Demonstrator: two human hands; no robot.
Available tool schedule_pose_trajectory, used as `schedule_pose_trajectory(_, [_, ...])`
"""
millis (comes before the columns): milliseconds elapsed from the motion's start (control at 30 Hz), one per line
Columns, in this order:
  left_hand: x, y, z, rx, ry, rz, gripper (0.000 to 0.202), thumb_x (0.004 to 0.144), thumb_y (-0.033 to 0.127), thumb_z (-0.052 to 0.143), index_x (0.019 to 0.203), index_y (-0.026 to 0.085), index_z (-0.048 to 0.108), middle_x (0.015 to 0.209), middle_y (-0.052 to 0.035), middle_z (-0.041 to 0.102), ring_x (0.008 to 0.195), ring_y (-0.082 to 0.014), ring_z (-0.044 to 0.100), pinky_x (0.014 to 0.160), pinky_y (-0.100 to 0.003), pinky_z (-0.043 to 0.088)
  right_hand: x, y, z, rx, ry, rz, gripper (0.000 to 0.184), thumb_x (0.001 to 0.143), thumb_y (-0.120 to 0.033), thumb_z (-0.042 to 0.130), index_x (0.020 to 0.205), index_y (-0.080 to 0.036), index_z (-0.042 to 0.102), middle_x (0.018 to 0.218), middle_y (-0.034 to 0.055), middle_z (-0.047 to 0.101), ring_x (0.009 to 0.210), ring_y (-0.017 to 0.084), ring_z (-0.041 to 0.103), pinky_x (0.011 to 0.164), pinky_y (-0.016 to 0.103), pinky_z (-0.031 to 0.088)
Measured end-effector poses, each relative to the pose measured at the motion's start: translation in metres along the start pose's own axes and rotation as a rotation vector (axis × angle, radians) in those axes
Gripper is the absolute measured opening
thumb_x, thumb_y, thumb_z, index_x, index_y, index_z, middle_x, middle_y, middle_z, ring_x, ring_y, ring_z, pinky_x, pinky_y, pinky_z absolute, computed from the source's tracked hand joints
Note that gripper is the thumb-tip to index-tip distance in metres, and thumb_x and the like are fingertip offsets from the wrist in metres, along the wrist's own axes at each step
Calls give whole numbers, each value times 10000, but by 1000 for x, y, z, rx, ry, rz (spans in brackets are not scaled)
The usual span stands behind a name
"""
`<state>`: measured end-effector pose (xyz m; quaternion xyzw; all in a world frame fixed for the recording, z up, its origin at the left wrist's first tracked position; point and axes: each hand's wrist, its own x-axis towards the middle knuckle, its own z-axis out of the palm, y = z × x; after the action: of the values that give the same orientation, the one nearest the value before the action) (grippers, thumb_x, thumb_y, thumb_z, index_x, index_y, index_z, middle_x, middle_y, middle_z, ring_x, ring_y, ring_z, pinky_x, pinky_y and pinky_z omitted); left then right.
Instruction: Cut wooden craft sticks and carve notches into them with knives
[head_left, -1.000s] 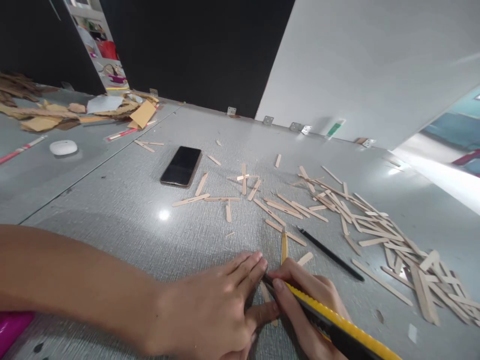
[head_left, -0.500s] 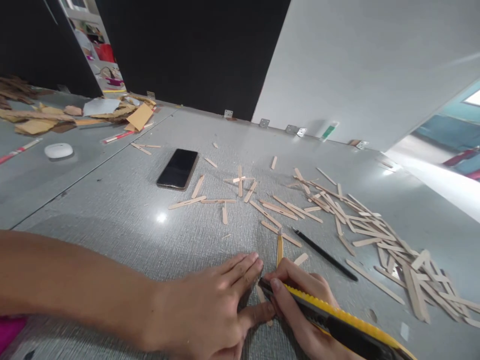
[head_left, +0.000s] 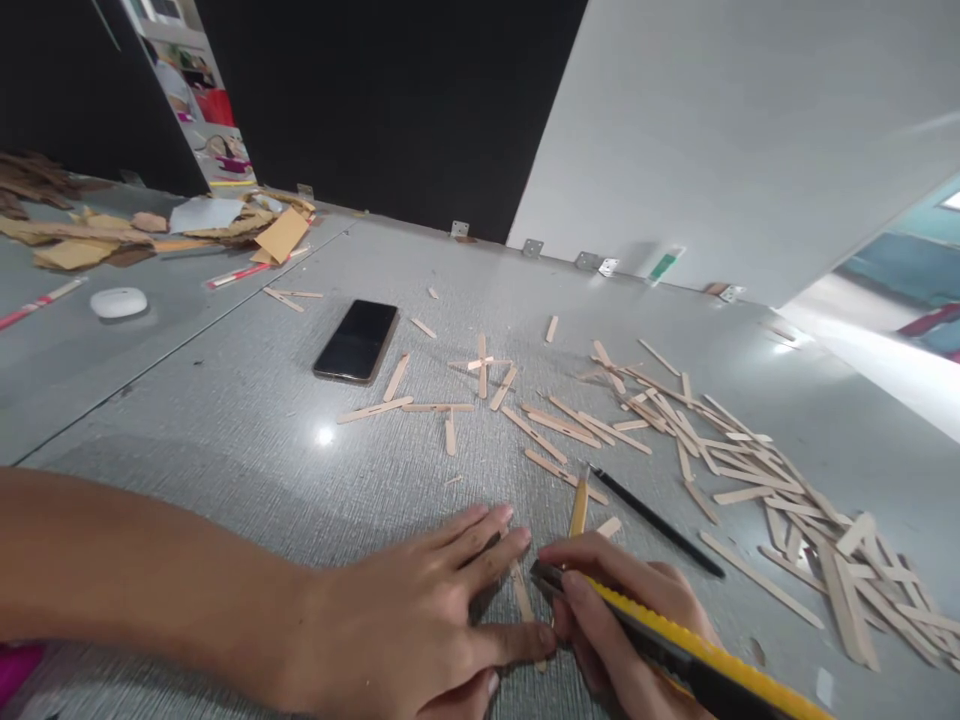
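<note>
My left hand (head_left: pixel 420 610) lies flat with fingers stretched and apart. Its fingertips and thumb press a short wooden craft stick (head_left: pixel 522 592) against the tabletop. In my right hand (head_left: pixel 637 600) is a yellow and black utility knife (head_left: pixel 675 640), its dark front end close to that stick. A slim yellow pencil-like piece with a pale tip (head_left: pixel 580 505) sticks out past my right fingers; its other end is hidden. Beyond that hand lies a black pen-like tool (head_left: pixel 656 520).
A pile of wooden sticks (head_left: pixel 795 510) spreads over the right side. Several cut sticks (head_left: pixel 544 433) lie ahead of my hands. A phone (head_left: pixel 358 340), a white earbud case (head_left: pixel 118 302) and cardboard scraps (head_left: pixel 281 236) are farther left. Dark and white panels (head_left: pixel 390 110) border the grey table (head_left: pixel 247 440).
My right hand, the utility knife and the yellow piece have shifted slightly right. My left fingers are spread a bit more, with more of the pressed stick showing.
</note>
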<state>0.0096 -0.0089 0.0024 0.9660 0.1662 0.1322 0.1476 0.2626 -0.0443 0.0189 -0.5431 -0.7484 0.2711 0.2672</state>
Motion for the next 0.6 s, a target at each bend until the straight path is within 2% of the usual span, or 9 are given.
schedule_pose_trajectory(67, [0, 0, 0, -26, 10, -3, 633, 1033, 278, 581, 1646, 245, 428, 1755, -207, 221, 1618, -436, 217, 1300, -561, 320, -1, -4, 1, 96, 10, 109, 347, 1105, -496, 462, 1007, -262, 698, 536, -51, 651, 406, 133, 578, 471, 250, 466])
schedule_pose_trajectory(133, [0, 0, 1, -36, 9, -5, 617, 1030, 272, 581, 1633, 246, 450, 1770, -185, 194, 1627, -413, 202, 1315, -538, 301, 1, -8, 2, 165, -1, 137, 398, 1110, -520, 444, 950, -257, 696, 481, -60, 604, 410, 137, 576, 491, 252, 482])
schedule_pose_trajectory(233, [0, 0, 2, -29, -1, -4, 633, 1030, 268, 566, 1646, 236, 424, 1759, -211, 225, 1628, -407, 190, 1315, -547, 296, 9, -11, 4, 157, -39, 83, 336, 1081, -462, 535, 879, -255, 706, 473, -66, 583, 389, 132, 569, 467, 247, 480])
schedule_pose_trajectory(333, [1, -1, 5, -28, 4, 13, 652, 1028, 264, 559, 1658, 214, 398, 1731, -265, 256, 1620, -421, 192, 1313, -562, 288, 17, -8, 7, 1, 17, -19, 263, 1006, -404, 653, 783, -270, 686, 537, -48, 631, 472, 158, 624, 488, 266, 503])
schedule_pose_trajectory(433, [2, -2, 7, -34, 32, 17, 593, 1046, 286, 539, 1626, 201, 451, 1721, -282, 267, 1615, -425, 199, 1317, -556, 276, 21, -2, 8, -95, 69, -45, 318, 1011, -382, 613, 712, -276, 632, 637, -18, 671, 595, 194, 666, 572, 310, 543])
schedule_pose_trajectory(600, [1, -1, 6, -41, 62, 16, 498, 1088, 316, 476, 1570, 204, 529, 1703, -274, 322, 1607, -419, 231, 1316, -541, 290, 20, 13, 11, -106, -1, -66, 330, 1076, -373, 549, 769, -271, 613, 694, -32, 640, 599, 163, 630, 628, 306, 535])
